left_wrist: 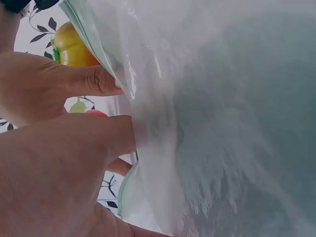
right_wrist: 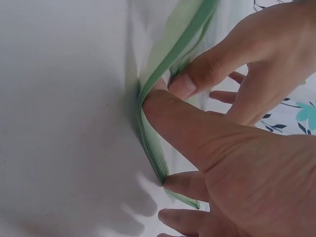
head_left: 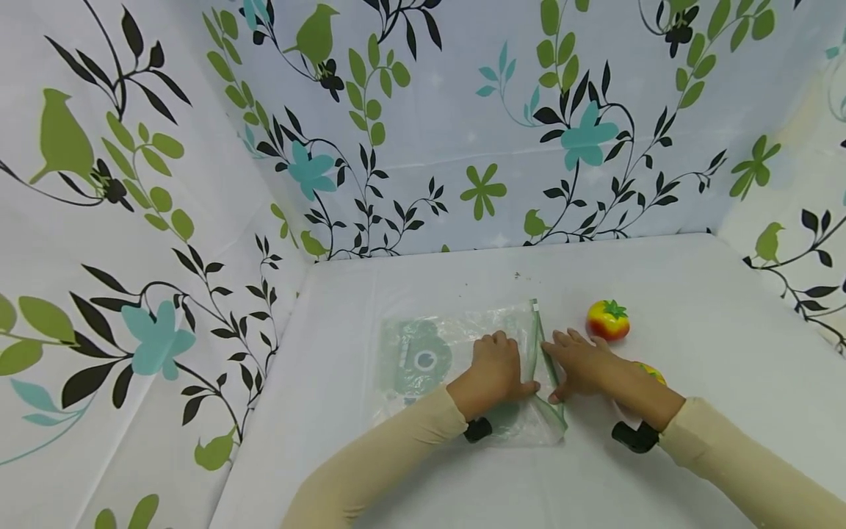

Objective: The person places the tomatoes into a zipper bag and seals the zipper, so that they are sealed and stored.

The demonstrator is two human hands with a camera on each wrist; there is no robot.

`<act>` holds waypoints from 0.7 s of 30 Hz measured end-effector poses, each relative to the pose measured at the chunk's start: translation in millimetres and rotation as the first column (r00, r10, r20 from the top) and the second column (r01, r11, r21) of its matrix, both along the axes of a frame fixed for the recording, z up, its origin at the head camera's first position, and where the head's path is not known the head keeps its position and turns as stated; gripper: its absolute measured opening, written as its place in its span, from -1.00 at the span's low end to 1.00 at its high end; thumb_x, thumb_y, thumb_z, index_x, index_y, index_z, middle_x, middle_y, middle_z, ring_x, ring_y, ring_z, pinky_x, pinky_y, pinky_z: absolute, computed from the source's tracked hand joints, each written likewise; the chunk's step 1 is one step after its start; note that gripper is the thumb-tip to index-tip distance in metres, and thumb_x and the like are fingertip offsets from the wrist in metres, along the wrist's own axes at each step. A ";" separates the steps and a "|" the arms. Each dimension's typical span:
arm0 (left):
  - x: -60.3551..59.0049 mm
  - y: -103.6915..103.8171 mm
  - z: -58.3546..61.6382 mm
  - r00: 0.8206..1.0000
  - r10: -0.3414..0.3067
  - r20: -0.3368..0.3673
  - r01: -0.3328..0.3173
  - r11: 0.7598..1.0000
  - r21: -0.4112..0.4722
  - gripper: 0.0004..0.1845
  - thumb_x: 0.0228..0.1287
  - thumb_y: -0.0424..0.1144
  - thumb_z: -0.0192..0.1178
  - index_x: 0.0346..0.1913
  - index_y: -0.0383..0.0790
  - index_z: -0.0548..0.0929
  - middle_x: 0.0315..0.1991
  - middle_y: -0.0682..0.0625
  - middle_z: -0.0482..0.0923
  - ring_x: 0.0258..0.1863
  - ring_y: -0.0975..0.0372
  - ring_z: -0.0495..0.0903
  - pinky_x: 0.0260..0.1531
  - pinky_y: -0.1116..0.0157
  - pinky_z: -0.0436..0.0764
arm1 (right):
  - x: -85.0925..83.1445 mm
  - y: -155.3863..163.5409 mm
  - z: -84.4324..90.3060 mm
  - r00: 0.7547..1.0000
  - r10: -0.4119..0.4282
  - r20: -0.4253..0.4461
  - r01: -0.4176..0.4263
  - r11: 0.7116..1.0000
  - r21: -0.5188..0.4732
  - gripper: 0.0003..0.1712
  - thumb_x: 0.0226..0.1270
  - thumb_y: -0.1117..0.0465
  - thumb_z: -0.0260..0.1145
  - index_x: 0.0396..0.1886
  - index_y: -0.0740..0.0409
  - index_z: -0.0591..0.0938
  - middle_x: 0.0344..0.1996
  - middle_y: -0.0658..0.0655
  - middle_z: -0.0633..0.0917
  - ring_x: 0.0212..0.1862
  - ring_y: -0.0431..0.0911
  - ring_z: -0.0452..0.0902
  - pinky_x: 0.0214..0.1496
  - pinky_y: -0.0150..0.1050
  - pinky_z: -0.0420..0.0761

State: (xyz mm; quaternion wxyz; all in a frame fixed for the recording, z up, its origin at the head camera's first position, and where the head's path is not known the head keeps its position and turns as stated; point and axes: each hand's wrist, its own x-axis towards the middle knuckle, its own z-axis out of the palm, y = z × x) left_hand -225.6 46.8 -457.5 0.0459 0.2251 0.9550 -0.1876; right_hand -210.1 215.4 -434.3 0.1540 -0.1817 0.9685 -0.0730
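Note:
A clear plastic zip bag [head_left: 456,353] lies flat on the white table [head_left: 694,294], with a green printed item [head_left: 416,358] inside. Its green zip strip [head_left: 538,345] runs along the right edge. My left hand [head_left: 505,364] rests flat on the bag, its thumb pressed against the strip. My right hand [head_left: 560,361] is at the strip from the other side. In the right wrist view the right thumb [right_wrist: 177,121] and a finger below it pinch the zip strip [right_wrist: 170,57], while the left thumb [right_wrist: 197,79] presses beside them. The left wrist view is filled by the bag [left_wrist: 227,128].
A small red and yellow toy fruit [head_left: 607,320] with a green top stands just right of my right hand. A second one [head_left: 653,372] peeks out behind the right wrist. Patterned walls close in the table on the left, back and right.

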 end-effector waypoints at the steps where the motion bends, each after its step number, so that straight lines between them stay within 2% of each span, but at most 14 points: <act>1: 0.1 -1.8 0.0 1.000 0.001 0.003 -0.002 1.000 0.007 -0.04 0.13 0.63 -0.12 0.20 -0.16 0.52 -0.02 -0.04 0.48 -0.07 0.15 0.52 -0.11 0.22 0.52 | -0.2 -0.1 0.2 1.000 0.000 0.001 0.000 1.000 0.004 0.15 -0.11 -0.17 0.62 0.43 0.28 0.39 0.41 0.48 0.28 0.42 0.45 0.05 0.27 0.49 0.01; 10: 4.2 -21.6 7.6 0.999 0.026 0.018 -0.027 0.998 0.064 -0.03 0.12 0.60 -0.03 0.17 -0.23 0.55 -0.09 -0.04 0.46 -0.07 0.15 0.51 -0.04 0.20 0.50 | -1.2 -3.1 4.3 1.000 0.017 0.025 -0.018 1.000 0.023 0.15 -0.07 -0.17 0.61 0.43 0.32 0.37 0.42 0.49 0.25 0.42 0.44 0.06 0.29 0.46 0.04; 16: 8.7 -34.2 10.9 0.995 0.101 0.004 -0.101 0.987 0.123 -0.05 0.05 0.58 0.08 0.08 -0.28 0.58 -0.16 -0.07 0.48 -0.15 0.10 0.54 -0.12 0.14 0.51 | -3.2 -3.2 3.4 0.999 0.023 0.028 -0.024 0.999 0.025 0.13 -0.06 -0.14 0.62 0.42 0.33 0.37 0.42 0.50 0.24 0.42 0.43 0.07 0.28 0.46 0.06; 21: 8.7 -43.0 8.2 0.989 0.147 0.031 -0.150 0.982 0.112 0.02 0.07 0.58 0.05 0.19 -0.34 0.53 0.00 -0.15 0.48 -0.07 0.03 0.55 -0.09 0.11 0.53 | -3.6 -4.4 0.8 0.999 0.029 0.027 -0.030 0.999 0.041 0.07 0.00 -0.07 0.62 0.42 0.34 0.37 0.41 0.49 0.25 0.42 0.43 0.08 0.27 0.46 0.07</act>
